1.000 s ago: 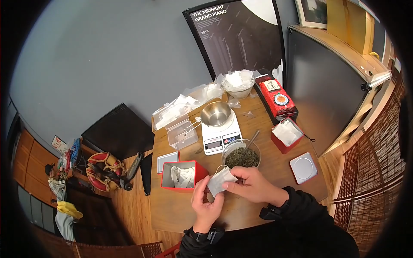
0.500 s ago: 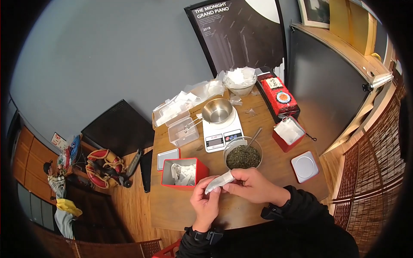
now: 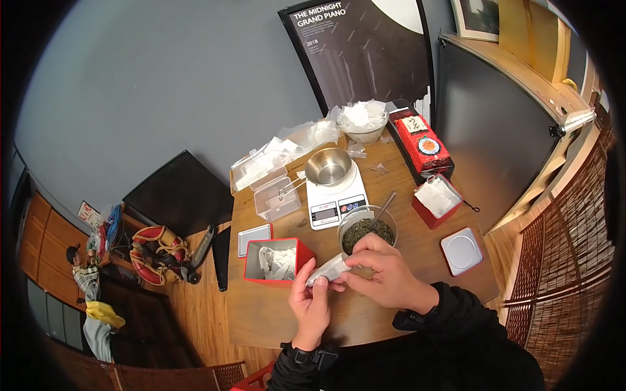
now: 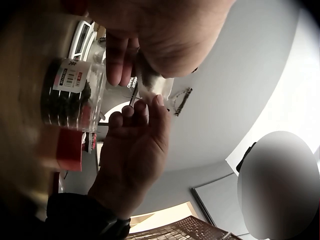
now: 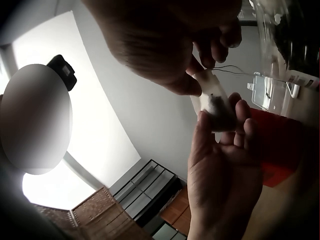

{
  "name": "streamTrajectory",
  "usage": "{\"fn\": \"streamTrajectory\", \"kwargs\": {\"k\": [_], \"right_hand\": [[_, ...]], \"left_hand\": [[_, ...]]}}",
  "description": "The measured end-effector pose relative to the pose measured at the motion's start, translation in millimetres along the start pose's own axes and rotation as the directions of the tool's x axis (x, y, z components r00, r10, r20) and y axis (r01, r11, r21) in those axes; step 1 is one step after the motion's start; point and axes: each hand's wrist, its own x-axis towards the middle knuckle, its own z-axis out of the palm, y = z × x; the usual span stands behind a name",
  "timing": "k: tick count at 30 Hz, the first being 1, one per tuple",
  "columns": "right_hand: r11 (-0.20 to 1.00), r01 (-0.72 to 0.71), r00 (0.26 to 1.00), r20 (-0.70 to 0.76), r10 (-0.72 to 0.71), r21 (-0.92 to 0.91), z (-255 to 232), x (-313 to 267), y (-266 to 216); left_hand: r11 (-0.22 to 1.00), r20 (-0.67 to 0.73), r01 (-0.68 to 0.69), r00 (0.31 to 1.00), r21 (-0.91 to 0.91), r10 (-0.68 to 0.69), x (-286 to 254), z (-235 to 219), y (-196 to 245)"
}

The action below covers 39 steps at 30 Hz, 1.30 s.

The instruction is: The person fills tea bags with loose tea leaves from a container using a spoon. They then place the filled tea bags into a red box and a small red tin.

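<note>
A white tea bag (image 3: 331, 268) with dark leaf in its lower part (image 5: 218, 112) is held between both hands, above the front of the table. My left hand (image 3: 309, 311) grips its filled end between thumb and fingers. The right hand (image 3: 386, 277) pinches the upper edge; in the right wrist view a thin string (image 5: 229, 68) loops out there. Just beyond the hands stands a clear tub of dried tea leaves (image 3: 357, 233) with a spoon (image 3: 385, 207) in it. A red tin (image 3: 301, 259) holding white bags is beside the left hand.
Behind the tub, a white kitchen scale (image 3: 336, 214) carries a steel bowl (image 3: 328, 167). A clear plastic box (image 3: 279, 203) sits left of it. To the right are a second red tin (image 3: 427, 215), a lid (image 3: 462, 252) and a red tea package (image 3: 422, 146).
The tea bag has turned from lying broad and flat between the hands to a narrow, slanted shape. My right fingers have shifted up along its top edge, while the left hand keeps its hold.
</note>
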Motion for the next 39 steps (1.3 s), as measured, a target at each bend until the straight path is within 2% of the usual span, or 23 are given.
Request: {"fn": "streamTrajectory", "kwargs": {"k": [2, 6, 11, 14, 18, 24, 26, 30, 31, 33, 35, 39], "right_hand": [[0.999, 0.039, 0.999, -0.027, -0.039, 0.001, 1, 1, 1], [0.999, 0.029, 1.000, -0.014, -0.028, 0.023, 0, 2, 0], [0.992, 0.097, 0.994, -0.044, -0.100, -0.075, 0, 2, 1], [0.996, 0.062, 0.997, -0.043, -0.064, -0.061, 2, 1, 0], [0.994, 0.088, 0.995, -0.032, -0.091, -0.070, 2, 1, 2], [0.999, -0.014, 1.000, -0.015, 0.015, 0.035, 3, 0, 1], [0.976, -0.169, 0.985, 0.047, 0.164, 0.134, 1, 0, 0], [0.953, -0.215, 0.976, 0.076, 0.203, 0.215, 2, 0, 2], [0.939, -0.260, 0.964, 0.121, 0.238, 0.224, 2, -1, 3], [0.924, -0.306, 0.948, 0.166, 0.272, 0.231, 3, -3, 5], [0.862, -0.406, 0.911, 0.215, 0.353, 0.303, 7, -6, 8], [0.856, -0.372, 0.928, 0.164, 0.334, 0.360, 9, -6, 2]], "left_hand": [[1.000, -0.004, 0.006, 1.000, 0.000, -0.006, 0, 1, -1], [1.000, -0.007, 0.026, 1.000, 0.007, -0.026, 1, 0, 0], [1.000, -0.007, 0.010, 1.000, 0.013, -0.010, 1, 0, -1], [0.999, -0.007, -0.006, 1.000, 0.034, 0.006, 1, 1, -2], [0.997, -0.013, -0.020, 1.000, 0.073, 0.020, 1, -1, -3], [0.997, -0.011, -0.038, 0.999, 0.073, 0.039, 2, -3, -3], [0.998, -0.026, -0.014, 1.000, 0.063, 0.016, 2, -4, -4], [0.998, -0.049, 0.038, 0.998, 0.045, -0.036, 2, -2, 1], [0.998, -0.049, 0.038, 0.998, 0.045, -0.036, 3, -4, -1], [0.989, -0.060, -0.021, 0.998, 0.145, 0.030, 6, -8, -9], [0.988, -0.066, -0.051, 0.996, 0.146, 0.061, 8, -2, -7], [0.985, -0.100, -0.080, 0.990, 0.151, 0.096, 11, 5, -6]]}}
